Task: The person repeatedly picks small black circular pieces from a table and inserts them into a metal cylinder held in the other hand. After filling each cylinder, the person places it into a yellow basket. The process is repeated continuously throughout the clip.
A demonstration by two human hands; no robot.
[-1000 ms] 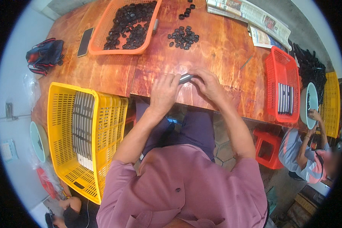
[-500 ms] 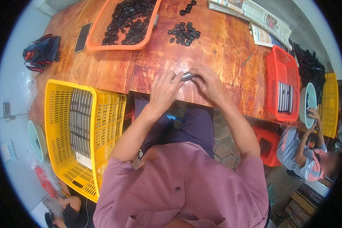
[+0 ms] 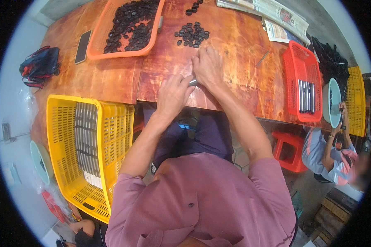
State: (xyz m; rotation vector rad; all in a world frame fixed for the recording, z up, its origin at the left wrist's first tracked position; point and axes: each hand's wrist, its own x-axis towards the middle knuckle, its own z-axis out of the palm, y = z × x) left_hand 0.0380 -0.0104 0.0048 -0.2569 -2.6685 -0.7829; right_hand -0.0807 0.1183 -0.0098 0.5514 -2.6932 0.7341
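At the near edge of the wooden table, my left hand (image 3: 172,94) is closed around a short grey metal tube (image 3: 193,82), whose end sticks out past the thumb. My right hand (image 3: 208,68) is just beyond that end, back upward, fingers bent down toward the tabletop. What its fingertips hold, if anything, is hidden. Just past the right hand lies a loose pile of small black oval caps (image 3: 191,35). A short row of more black caps (image 3: 192,9) lies farther off.
An orange basket (image 3: 123,53) of black pieces stands far left, beside a phone (image 3: 83,47). Left of me is a yellow crate (image 3: 115,136) with stacked grey tubes. To the right, a red basket (image 3: 292,78) holds tubes; a co-worker's hand (image 3: 343,110) is at a green basin (image 3: 325,99).
My right hand has moved away from me, toward the pile of caps. My left hand stays near the table edge with the tube. The whole view has shifted slightly.
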